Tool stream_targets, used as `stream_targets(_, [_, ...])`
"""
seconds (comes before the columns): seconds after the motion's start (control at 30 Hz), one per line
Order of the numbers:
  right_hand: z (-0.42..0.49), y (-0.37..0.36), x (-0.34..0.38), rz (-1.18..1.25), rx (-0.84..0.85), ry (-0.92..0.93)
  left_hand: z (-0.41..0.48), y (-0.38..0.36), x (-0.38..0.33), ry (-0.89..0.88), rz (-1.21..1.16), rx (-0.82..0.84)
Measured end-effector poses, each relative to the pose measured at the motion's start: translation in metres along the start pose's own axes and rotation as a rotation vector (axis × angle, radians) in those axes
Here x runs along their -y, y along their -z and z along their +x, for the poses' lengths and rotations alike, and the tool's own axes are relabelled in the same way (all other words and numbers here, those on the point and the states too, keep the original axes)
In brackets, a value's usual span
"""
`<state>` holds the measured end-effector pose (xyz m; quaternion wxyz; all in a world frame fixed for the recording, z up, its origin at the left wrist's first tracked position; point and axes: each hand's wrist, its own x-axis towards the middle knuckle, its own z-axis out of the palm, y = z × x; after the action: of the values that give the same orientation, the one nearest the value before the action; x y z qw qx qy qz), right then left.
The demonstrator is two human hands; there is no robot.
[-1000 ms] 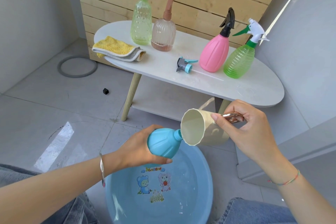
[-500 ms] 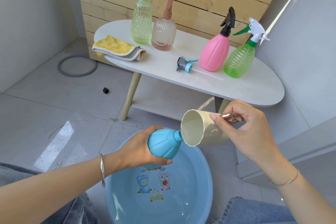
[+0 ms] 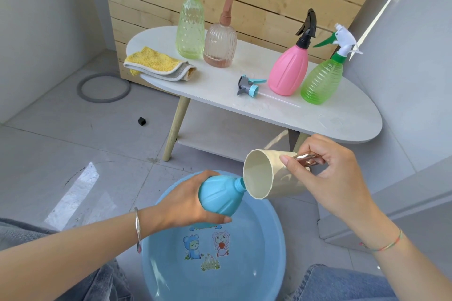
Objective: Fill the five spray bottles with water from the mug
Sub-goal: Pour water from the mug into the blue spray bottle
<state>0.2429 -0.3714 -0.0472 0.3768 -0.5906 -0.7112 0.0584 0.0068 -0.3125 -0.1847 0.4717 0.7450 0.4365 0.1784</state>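
While the mug point(image 3: 259, 175) stays tipped, the bottle point(image 3: 219, 197) hasn't moved.

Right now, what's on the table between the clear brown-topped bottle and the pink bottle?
Just the detached grey-and-blue spray head, lying on its side nearer the pink bottle than the brown-topped bottle; the head view shows it.

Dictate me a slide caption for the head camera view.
Left hand tilts the uncapped blue bottle over the basin while right hand tips the cream mug to its neck.
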Motion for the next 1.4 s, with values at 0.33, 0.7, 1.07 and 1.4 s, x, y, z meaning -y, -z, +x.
stream_targets(0.33, [-0.0007, -0.0012, -0.0032, -0.004, 0.022, 0.000, -0.0007, -0.0006, 0.0008, 0.003, 0.008, 0.011])
stream_targets(0.7, [-0.0012, -0.0021, -0.0025, -0.032, 0.045, 0.011, -0.0013, -0.0009, 0.0014, 0.014, 0.024, 0.025])
stream_targets(1.07, [-0.0015, -0.0031, -0.0026, -0.046, 0.054, 0.027, -0.0017, -0.0016, 0.0023, 0.005, 0.028, 0.030])
stream_targets(1.4, [-0.0012, -0.0028, -0.0016, -0.039, 0.058, 0.079, -0.0020, -0.0019, 0.0015, -0.005, 0.035, 0.036])
